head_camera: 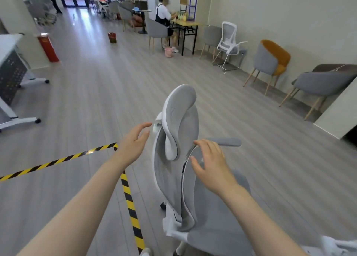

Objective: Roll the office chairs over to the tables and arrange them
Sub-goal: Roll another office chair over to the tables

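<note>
Setting: long room, grey wood-plank floor (pixel 92 93), pale walls, glass doors at the far end. Yellow-and-black hazard tape (pixel 127 194) marks a corner on the floor, just left of the office chair. Item, foreground centre: office chair (pixel 173 159), grey mesh back with white frame, curved headrest on top, grey armrest projecting right, grey seat below; it stands apart from the tables. Left hand (pixel 133 141): fingers spread and relaxed, just beside the headrest mount, not touching it as far as can be seen. Right hand (pixel 210 165): fingers wide, fingertips at the white rim of the backrest; whether they touch cannot be told. Neither hand holds anything. Left edge: white table (pixel 11 43) on castors, with a dark perforated panel beneath. Beside it: red cylindrical stand (pixel 48 48), its label too blurred to read. Right wall: white mesh chair (pixel 229 41), grey-and-orange tub chair (pixel 270 60), grey tub chair (pixel 320 84). Far centre: seated person (pixel 164 16) at a wooden-topped table (pixel 190 24); pink bucket (pixel 168 52) on the floor near that person's feet. No writing is legible anywhere.
</note>
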{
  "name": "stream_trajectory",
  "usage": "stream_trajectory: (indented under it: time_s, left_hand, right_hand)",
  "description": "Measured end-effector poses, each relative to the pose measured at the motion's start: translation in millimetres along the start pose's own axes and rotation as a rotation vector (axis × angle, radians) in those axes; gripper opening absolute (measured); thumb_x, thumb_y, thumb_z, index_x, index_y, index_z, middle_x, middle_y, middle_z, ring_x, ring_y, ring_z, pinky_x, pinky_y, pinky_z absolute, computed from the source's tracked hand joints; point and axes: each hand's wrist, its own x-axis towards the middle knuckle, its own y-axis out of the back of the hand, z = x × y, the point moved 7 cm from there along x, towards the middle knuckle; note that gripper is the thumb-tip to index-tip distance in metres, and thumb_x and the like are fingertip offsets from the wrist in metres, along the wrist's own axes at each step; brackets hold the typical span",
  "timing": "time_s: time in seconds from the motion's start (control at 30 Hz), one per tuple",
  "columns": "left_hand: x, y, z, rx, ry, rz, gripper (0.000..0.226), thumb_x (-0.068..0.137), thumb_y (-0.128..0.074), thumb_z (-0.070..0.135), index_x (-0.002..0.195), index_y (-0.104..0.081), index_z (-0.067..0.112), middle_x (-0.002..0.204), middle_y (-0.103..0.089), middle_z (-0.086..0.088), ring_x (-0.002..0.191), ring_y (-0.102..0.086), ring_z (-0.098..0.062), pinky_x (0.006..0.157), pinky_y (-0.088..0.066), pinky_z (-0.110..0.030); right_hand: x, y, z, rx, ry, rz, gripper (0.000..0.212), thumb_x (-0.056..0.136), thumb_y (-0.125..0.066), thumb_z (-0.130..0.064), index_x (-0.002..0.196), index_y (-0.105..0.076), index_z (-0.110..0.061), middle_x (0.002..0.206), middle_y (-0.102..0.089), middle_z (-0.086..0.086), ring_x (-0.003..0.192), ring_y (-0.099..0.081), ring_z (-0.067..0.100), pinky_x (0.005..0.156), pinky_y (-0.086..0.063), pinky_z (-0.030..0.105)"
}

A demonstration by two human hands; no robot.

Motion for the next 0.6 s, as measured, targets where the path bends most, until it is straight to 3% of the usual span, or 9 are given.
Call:
stream_trajectory:
  time_s: [0.2,0.3,0.43,0.5,0.6]
  left_hand:
    - [105,-3,10,-0.07,-0.088,-0.113,0.035,0.103,-0.038,0.031,0.136,-0.049,0.026,0.133,-0.051,0.012,0.122,-0.045,-0.002,0.097,-0.031,-0.02]
    - [146,-11,28,-0.142,-0.241,-0.246,0.033,0.103,-0.04,0.027,0.134,-0.051,0.024,0.134,-0.052,0.012,0.117,-0.046,0.013,0.1,-0.036,-0.012]
    - [178,-33,44,-0.068,-0.529,-0.399,0.035,0.095,-0.04,0.043,0.121,-0.062,0.035,0.145,-0.045,0.01,0.138,-0.035,-0.005,0.115,-0.027,-0.034]
    - [185,-45,46,0.008,-0.588,-0.441,0.032,0.094,-0.035,0.044,0.108,-0.064,0.039,0.145,-0.045,0.01,0.142,-0.029,-0.01,0.117,-0.022,-0.035]
    - [187,-49,47,-0.057,-0.624,-0.438,0.038,0.097,-0.03,0.036,0.09,-0.067,0.036,0.137,-0.053,0.007,0.143,-0.026,-0.012,0.118,-0.021,-0.036]
  right_hand:
    - [69,-15,-41,0.144,0.077,-0.035,0.065,0.091,-0.047,-0.056,0.144,-0.035,-0.022,0.149,-0.035,-0.006,0.14,-0.028,0.01,0.116,-0.025,0.028]
    - [93,-26,-54,0.178,0.08,-0.045,0.065,0.091,-0.053,-0.052,0.146,-0.034,-0.022,0.152,-0.031,-0.006,0.142,-0.027,0.008,0.115,-0.028,0.028]
    - [108,-41,-54,0.186,0.022,-0.045,0.072,0.089,-0.05,-0.056,0.15,-0.028,-0.025,0.159,-0.02,-0.006,0.146,-0.021,0.01,0.116,-0.03,0.033]
    - [110,-42,-54,0.194,0.026,-0.009,0.07,0.09,-0.05,-0.051,0.151,-0.029,-0.024,0.16,-0.02,-0.005,0.147,-0.022,0.011,0.118,-0.029,0.034]
    - [108,-43,-52,0.216,0.037,0.032,0.067,0.093,-0.053,-0.044,0.152,-0.032,-0.021,0.161,-0.022,-0.005,0.147,-0.024,0.009,0.118,-0.027,0.03]
